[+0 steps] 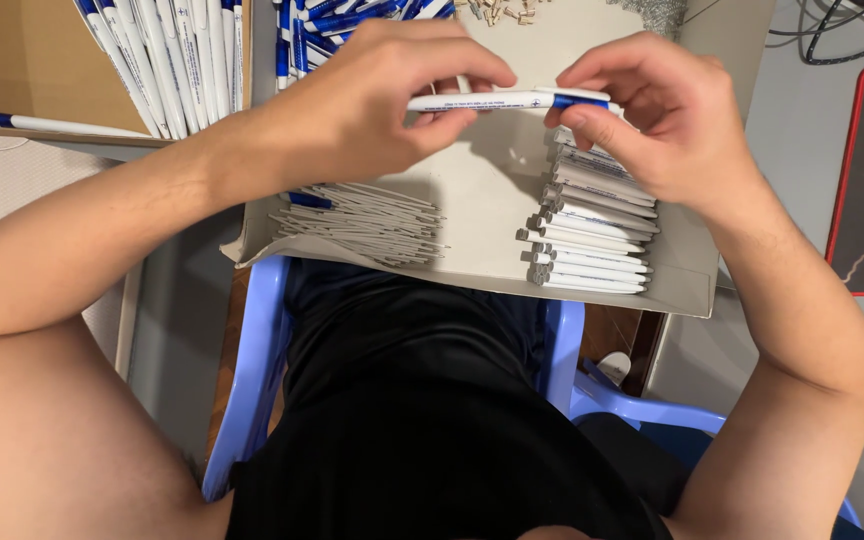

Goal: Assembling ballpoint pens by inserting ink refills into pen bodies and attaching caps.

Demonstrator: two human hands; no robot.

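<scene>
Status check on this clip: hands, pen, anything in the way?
Left hand and right hand both pinching one white-and-blue pen, level above the cardboard tray. Stack of pen barrels under right hand. Nothing in the way.

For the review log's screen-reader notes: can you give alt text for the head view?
Two bare hands hold a white and blue pen level over a shallow cardboard tray, the left hand gripping the barrel and the right hand the blue end. Below lie thin refills at left and stacked white barrels at right.

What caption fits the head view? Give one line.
Both hands, left hand and right hand, hold a white-and-blue pen above a cardboard tray.
</scene>
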